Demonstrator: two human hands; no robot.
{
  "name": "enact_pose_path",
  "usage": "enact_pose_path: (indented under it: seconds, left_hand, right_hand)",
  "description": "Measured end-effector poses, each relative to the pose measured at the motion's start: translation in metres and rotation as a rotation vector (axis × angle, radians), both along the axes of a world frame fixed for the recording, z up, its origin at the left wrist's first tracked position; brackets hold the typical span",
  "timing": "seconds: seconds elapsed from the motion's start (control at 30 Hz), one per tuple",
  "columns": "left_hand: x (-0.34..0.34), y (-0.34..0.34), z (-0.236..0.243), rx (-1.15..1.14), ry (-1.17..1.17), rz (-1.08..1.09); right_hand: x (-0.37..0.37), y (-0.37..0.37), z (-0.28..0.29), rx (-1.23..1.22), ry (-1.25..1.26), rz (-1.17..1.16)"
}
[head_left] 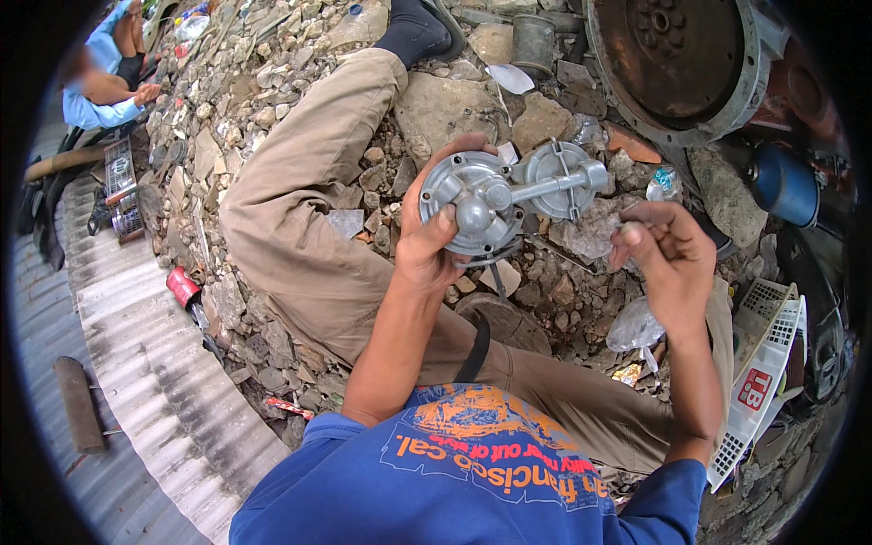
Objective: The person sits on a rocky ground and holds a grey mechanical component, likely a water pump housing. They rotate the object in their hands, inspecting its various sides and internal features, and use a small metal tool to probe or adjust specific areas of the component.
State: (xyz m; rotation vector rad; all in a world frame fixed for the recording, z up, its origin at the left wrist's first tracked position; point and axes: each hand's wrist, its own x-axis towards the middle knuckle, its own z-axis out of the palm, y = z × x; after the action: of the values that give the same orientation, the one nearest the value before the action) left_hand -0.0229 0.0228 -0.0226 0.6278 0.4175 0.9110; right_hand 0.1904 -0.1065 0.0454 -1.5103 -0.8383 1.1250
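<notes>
Though left-held, casting (514, 193) between hands (424, 247) (670, 259)

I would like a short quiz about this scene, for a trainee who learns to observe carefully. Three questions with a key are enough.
1. Which hand holds the grey metal part? a) only the right; b) only the left; c) both.
2. True or false: the right hand is apart from the grey metal part.
3. Fill the gap: the white plastic basket lies at the ___ side of the picture.

Key:
1. b, the left hand, with its thumb on top.
2. True.
3. Right.
</notes>
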Motion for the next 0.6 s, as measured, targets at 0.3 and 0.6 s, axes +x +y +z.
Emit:
enact_pose_path:
  seconds: [0.3, 0.6]
  left_hand:
    - [0.001, -0.001, 0.0, -0.036, 0.018, 0.047]
    - [0.001, 0.0, 0.0, 0.01, 0.022, 0.041]
  right_hand:
    - [-0.056, 0.022, -0.006, 0.471, -0.665, 0.259]
    - [-0.07, 0.026, -0.02, 0.547, -0.664, 0.122]
